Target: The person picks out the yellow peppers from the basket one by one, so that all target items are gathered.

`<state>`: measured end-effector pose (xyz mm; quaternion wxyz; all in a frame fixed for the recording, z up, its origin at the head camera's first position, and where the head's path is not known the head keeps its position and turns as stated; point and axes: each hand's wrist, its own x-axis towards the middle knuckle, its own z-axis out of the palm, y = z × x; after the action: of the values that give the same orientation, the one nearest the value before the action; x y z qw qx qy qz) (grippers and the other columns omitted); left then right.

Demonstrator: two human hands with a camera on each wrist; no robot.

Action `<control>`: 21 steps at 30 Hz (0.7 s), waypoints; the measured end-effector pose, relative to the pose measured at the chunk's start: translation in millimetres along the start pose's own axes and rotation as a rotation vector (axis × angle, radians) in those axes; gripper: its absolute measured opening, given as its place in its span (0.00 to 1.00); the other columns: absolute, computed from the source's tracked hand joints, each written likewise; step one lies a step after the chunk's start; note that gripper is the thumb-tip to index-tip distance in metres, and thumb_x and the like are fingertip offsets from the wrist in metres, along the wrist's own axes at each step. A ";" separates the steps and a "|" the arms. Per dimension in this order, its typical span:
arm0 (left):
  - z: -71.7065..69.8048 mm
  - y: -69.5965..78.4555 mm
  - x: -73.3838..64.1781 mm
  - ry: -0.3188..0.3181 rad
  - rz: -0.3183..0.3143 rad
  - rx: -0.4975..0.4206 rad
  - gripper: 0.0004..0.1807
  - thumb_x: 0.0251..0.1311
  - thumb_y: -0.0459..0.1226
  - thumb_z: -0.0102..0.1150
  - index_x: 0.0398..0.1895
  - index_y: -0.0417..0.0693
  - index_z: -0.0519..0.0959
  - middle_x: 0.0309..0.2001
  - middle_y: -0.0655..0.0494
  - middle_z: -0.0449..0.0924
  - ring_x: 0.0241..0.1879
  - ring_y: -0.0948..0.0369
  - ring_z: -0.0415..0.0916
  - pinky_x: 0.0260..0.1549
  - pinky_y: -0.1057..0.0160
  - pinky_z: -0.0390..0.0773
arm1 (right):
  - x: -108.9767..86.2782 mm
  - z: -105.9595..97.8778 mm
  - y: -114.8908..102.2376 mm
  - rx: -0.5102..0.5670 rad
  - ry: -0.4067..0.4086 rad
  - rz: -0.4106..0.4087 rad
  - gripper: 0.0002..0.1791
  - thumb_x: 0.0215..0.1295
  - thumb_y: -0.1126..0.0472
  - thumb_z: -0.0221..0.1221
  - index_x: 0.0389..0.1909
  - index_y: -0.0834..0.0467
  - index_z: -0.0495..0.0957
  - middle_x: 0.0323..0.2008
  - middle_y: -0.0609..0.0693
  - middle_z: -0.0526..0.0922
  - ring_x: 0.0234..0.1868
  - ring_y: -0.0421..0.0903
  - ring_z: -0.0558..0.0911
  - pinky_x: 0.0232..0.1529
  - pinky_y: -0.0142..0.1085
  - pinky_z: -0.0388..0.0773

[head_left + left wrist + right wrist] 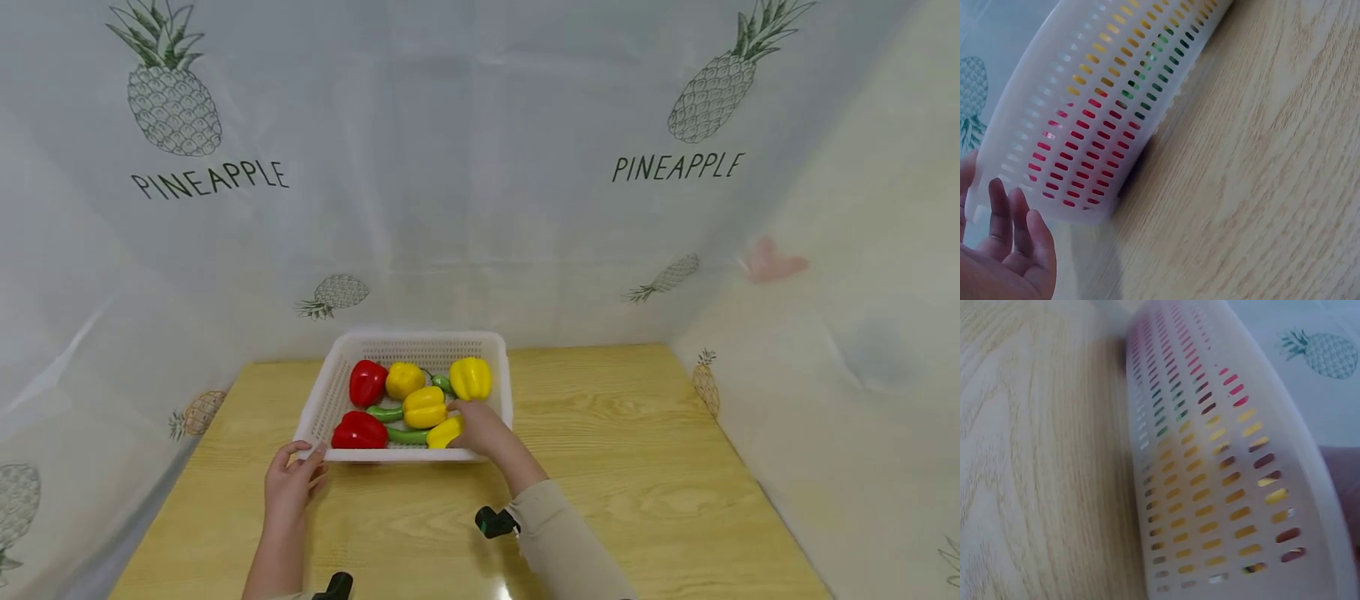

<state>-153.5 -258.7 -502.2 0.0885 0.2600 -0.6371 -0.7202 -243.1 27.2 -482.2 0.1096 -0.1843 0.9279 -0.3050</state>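
Note:
A white perforated plastic basket (495, 350) holds red and yellow bell peppers and green chili peppers. At its front left corner my left hand (288, 483) holds the rim, also seen in the left wrist view, where the fingers (1001, 215) curl outside the wall. My right hand (483, 429) reaches over the front right rim and grips a yellow bell pepper (444, 433), partly hidden by the fingers. Just behind it lies another yellow bell pepper (424, 408). In the right wrist view the basket wall (1204, 462) covers most of that hand.
The basket stands toward the back of a wooden table (615, 467). Behind and beside the table hangs a pale sheet (465, 167) printed with pineapples. Two red bell peppers (360, 431) lie on the basket's left side, with a green chili pepper (407, 436) beside the front one.

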 end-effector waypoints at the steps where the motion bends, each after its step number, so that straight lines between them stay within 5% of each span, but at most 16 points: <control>1: -0.9 -0.5 -0.9 -0.001 -0.001 0.001 0.15 0.63 0.38 0.65 0.43 0.49 0.68 0.27 0.67 0.79 0.27 0.65 0.79 0.30 0.65 0.82 | 0.6 1.2 0.1 0.013 -0.001 0.002 0.34 0.51 0.61 0.74 0.60 0.61 0.73 0.57 0.57 0.77 0.59 0.55 0.74 0.59 0.47 0.71; 11: -3.4 -0.7 2.4 0.023 0.013 -0.015 0.13 0.60 0.40 0.67 0.41 0.52 0.71 0.29 0.68 0.78 0.29 0.64 0.80 0.31 0.64 0.82 | 12.9 6.5 5.2 0.110 -0.046 -0.037 0.32 0.51 0.58 0.74 0.59 0.56 0.75 0.55 0.52 0.79 0.54 0.48 0.77 0.56 0.42 0.73; 21: -4.6 -4.0 2.7 0.002 -0.042 -0.083 0.11 0.59 0.40 0.69 0.35 0.60 0.73 0.31 0.67 0.78 0.30 0.64 0.80 0.33 0.63 0.82 | 9.3 7.1 7.1 0.163 -0.111 -0.023 0.28 0.52 0.65 0.72 0.56 0.53 0.78 0.54 0.46 0.79 0.52 0.44 0.75 0.57 0.42 0.72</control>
<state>-152.7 -263.2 -507.0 0.0848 0.2702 -0.6009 -0.7475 -251.3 24.9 -492.9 0.1721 -0.2022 0.8903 -0.3699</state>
